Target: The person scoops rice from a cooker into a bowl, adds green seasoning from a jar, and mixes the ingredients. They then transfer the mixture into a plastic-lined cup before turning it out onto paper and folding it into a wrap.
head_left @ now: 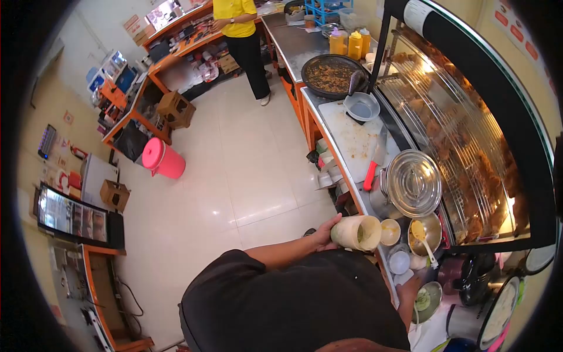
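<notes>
My left hand [323, 234] is wrapped around a pale plastic tub [350, 233], tilted so its mouth faces the counter. Green residue shows inside the tub. At the counter's near end, my right hand [408, 291] is beside a metal bowl [435, 291] with green sauce [423, 301] in it. Its fingers look curled by a small white item [403, 277]; what they grip, if anything, I cannot make out. Close to the tub stand a small cup [390, 232] of yellowish sauce and a metal bowl [433, 227] with a spoon [420, 232] in it.
A lidded steel pot [414, 183], a red-handled knife [372, 172] and a cutting board [346, 132] line the counter. Behind them is a lit glass display case [463, 141] of browned food. A large black pan [331, 75] sits farther off. A person [237, 35] in yellow stands across the room.
</notes>
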Tool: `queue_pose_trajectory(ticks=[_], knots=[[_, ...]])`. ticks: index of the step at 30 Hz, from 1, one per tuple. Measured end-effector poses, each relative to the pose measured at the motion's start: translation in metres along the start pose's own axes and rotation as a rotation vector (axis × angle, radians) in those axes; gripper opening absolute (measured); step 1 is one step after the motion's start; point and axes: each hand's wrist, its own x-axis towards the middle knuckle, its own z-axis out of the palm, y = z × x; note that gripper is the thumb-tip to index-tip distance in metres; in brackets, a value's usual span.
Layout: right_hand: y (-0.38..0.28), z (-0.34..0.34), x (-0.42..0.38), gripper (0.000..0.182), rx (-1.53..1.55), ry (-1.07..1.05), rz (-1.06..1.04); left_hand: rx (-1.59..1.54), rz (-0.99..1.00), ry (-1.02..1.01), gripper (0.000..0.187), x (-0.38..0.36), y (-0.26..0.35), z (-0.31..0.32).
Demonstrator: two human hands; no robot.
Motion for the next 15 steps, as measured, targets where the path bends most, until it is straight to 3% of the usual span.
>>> queue_pose_trajectory(ticks=[3, 7, 12, 15], knots=[[-0.020, -0.016, -0.012, 0.097, -0.052, -0.006, -0.094, -0.042, -0.005, -0.041, 0.067, 0.004, 0.002, -0.018], [-0.022, 0.004, 0.005, 0.107, 0.154, -0.050, -0.046, 0.024, 0.006, -0.041, 0.067, -0.001, 0.019, -0.007], [-0.043, 0.013, -0.014, 0.095, 0.222, 0.243, -0.092, -0.017, 0.004, -0.082, 0.067, 0.002, 0.036, -0.007], [-0.046, 0.013, -0.014, 0.089, 0.176, 0.296, -0.083, -0.013, -0.023, -0.110, 0.067, 0.007, 0.049, -0.017]])
